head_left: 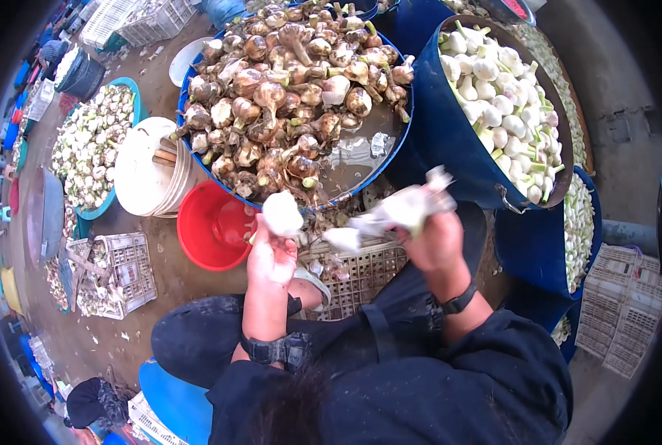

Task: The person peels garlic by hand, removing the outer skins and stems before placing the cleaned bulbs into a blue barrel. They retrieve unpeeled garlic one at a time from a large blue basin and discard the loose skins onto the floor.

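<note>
whitish thing in the right fingers, badly blurred, its exact outline unclear

Left hand curled in grip; right hand also gripping; both forward, apart.

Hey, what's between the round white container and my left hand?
In the head view, a red basin sits between the white container and your left hand.

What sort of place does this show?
Likely a garlic-processing workplace: brown-skinned bulbs are heaped on a round tray, white bulbs fill a blue barrel, and a teal tub holds more.
</note>
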A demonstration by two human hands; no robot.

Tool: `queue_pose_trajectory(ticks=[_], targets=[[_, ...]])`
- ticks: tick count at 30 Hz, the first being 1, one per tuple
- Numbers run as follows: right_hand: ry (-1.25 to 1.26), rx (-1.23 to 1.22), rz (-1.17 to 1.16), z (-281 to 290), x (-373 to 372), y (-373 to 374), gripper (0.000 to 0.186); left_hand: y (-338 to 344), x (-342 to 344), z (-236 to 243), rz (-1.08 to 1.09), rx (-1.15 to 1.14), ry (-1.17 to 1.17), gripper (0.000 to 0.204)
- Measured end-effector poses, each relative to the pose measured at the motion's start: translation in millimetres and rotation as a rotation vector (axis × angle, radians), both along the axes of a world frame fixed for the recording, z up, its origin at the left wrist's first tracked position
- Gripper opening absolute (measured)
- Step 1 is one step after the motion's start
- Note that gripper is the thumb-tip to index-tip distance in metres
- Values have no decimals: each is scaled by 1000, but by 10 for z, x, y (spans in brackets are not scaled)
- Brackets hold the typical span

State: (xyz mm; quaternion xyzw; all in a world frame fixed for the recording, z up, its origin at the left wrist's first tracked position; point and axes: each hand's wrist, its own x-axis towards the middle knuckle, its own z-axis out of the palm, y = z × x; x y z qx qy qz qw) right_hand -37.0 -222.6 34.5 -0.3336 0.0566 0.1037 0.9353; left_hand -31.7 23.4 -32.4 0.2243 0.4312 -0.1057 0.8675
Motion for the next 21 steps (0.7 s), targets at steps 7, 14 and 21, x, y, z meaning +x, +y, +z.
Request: queue_pose_trajectory(ticks=[7,14,21], targets=[[-607,-1685,370,-151,197,173,29,-119,58,93,17,488,-72,21],[259,222,535,-227,230,788,35,-217,3,192,-62,727,-196,19],[-423,-1430,565,-93,206,575,30,-90,1,43,52,607,-153,17]])
